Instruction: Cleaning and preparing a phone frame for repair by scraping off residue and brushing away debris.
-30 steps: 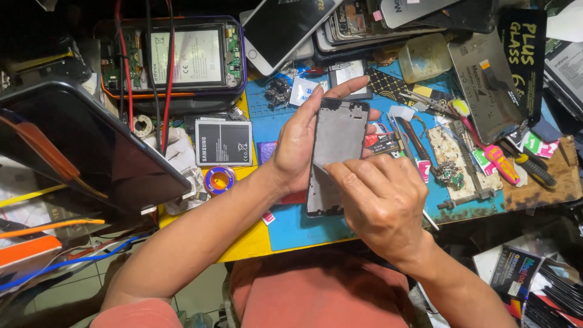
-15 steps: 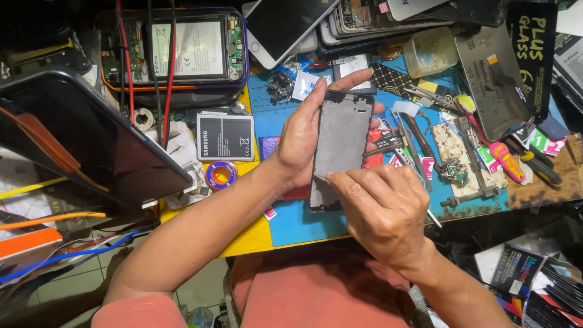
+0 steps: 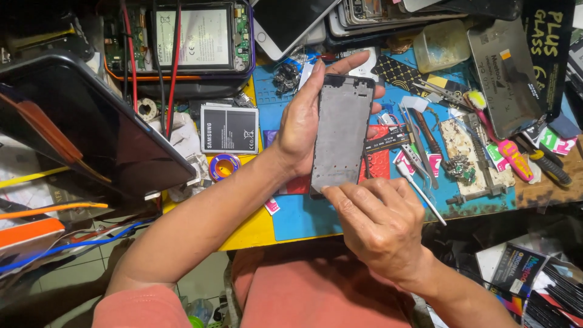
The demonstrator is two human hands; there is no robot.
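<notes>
Grey phone frame [image 3: 341, 136], bare of its screen, held upright over the middle of the desk [image 3: 303, 215], above the blue work mat [image 3: 473, 194]. Inner face dull and flat; small details on it too fine to make out. Left edge of frame hidden behind left hand [image 3: 303, 124], which wraps it from the side, thumb along one long edge, fingertips hooked over the top and far edge. Bottom corner covered by right hand [image 3: 379, 222], fingers curled loosely and bunched, tips pressing the lower edge; whether something thin sits pinched between them cannot be told.

Just beside frame, toward the right edge of the desk: tweezers [image 3: 419, 146], a white-handled tool [image 3: 419, 191], a dirty white holder block [image 3: 470, 155]. Toward the left edge: flat grey battery [image 3: 229, 129], a small blue and yellow ring [image 3: 225, 165], a dark tablet [image 3: 79, 130] tilted and partly cut off. At the far edge: opened phone [image 3: 188, 36] with red and black leads across it, stacked phones cut off by the top.
</notes>
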